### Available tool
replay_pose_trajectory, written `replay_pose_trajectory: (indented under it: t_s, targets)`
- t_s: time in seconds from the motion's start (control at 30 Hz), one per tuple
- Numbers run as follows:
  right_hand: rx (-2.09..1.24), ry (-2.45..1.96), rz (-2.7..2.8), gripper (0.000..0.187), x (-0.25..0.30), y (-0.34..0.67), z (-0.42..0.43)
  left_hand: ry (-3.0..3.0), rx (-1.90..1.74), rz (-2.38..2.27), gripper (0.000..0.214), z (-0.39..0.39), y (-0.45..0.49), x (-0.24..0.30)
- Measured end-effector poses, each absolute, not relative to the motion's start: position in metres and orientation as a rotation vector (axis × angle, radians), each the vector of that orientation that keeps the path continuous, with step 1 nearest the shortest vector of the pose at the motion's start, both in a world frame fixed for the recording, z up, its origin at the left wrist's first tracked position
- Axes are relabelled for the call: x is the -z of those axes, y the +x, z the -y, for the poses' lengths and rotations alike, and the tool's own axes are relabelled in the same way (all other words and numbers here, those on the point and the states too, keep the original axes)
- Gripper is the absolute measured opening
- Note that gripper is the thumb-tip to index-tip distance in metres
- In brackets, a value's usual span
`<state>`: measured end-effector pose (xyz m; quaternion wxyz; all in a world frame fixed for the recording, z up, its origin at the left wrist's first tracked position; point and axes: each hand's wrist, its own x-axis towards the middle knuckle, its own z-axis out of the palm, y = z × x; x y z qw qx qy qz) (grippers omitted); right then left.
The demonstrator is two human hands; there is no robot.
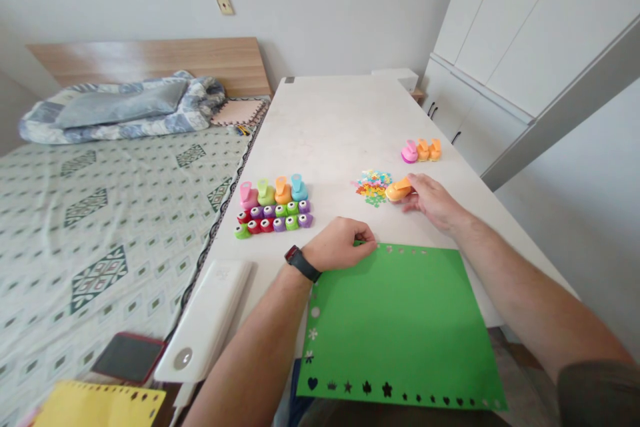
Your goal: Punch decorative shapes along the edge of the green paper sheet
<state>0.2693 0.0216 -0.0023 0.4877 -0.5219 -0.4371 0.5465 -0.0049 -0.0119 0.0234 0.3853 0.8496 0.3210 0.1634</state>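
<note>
- Left hand [340, 243]: grip pinching green sheet [400, 327] corner, fingertips hidden.
- Right hand [433, 200]: grip holding orange punch [399, 189], partly covered, beside confetti [373, 185].
- Yellow sheet [100, 407] cut off below.

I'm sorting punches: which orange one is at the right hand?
The lone orange punch beside the confetti pile, touching the right hand; the other three stand in groups, untouched.

Flat green matt paper sheet [400, 327]; small orange glossy plastic punch [399, 189]; pale smooth matt surface [330, 120]; wood-grain headboard [150, 60]
</note>
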Motion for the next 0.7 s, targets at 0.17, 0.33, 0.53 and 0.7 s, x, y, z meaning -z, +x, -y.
replay_pose_trajectory:
  t_s: [0.17,0.33,0.53,0.7]
  targets:
    - [-1.247,-1.162,1.007,0.031,-0.002,0.267,-0.025,2.162,-0.422,-0.823,0.019,0.012,-0.005,-0.022]
    - [-1.351,-1.172,0.785,0.029,-0.009,0.293,-0.031,2.158,-0.438,-0.822,0.018,0.012,-0.005,-0.022]
    - [-1.116,-1.326,0.715,0.024,-0.005,0.351,-0.056,2.139,-0.446,-0.837,0.020,0.011,-0.006,-0.019]
    - [-0.872,-1.680,0.894,0.026,-0.002,0.415,-0.084,2.146,-0.450,-0.838,0.020,0.011,-0.005,-0.019]
